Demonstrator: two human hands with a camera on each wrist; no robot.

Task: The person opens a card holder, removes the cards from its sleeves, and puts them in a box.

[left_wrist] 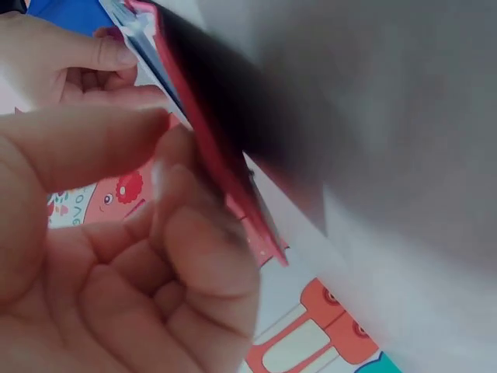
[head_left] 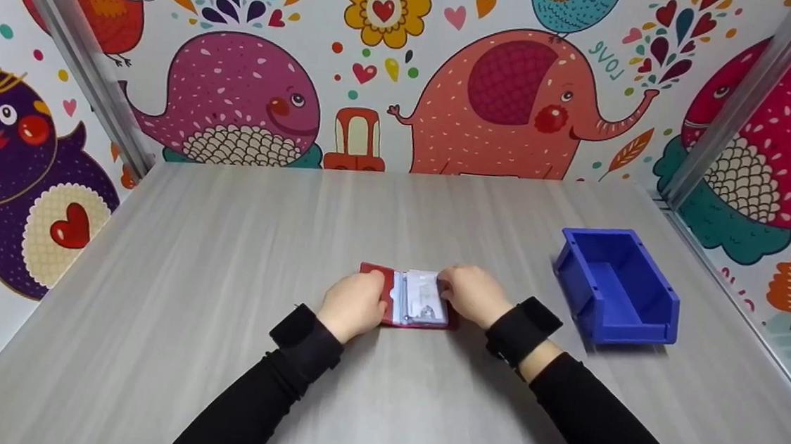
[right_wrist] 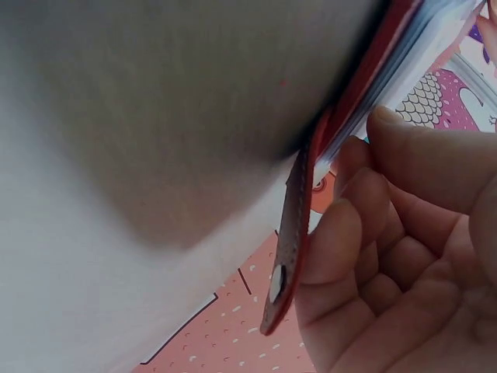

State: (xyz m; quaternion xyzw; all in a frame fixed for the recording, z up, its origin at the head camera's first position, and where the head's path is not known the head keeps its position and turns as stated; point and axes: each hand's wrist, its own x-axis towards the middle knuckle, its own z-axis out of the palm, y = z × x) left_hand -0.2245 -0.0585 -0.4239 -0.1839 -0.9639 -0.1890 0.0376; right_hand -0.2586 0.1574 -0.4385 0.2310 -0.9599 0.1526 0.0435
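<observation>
A red card holder (head_left: pixel 388 293) lies spread open on the table, its clear plastic sleeves (head_left: pixel 427 301) facing up. My left hand (head_left: pixel 355 303) pinches the left cover between thumb and fingers; the left wrist view shows that red cover (left_wrist: pixel 208 132) tilted up. At the opposite side, my right hand (head_left: pixel 476 295) pinches the edge of the sleeves with thumb and forefinger. A closing strap (right_wrist: pixel 293 233) with a metal snap (right_wrist: pixel 276 283) sticks out beside the right fingers in the right wrist view.
To the right of my right hand stands a blue plastic bin (head_left: pixel 630 332). The grey wood-grain table (head_left: pixel 239 238) ends at printed cartoon walls (head_left: pixel 378 79) on the back and sides. Metal posts (head_left: pixel 83 63) mark the corners.
</observation>
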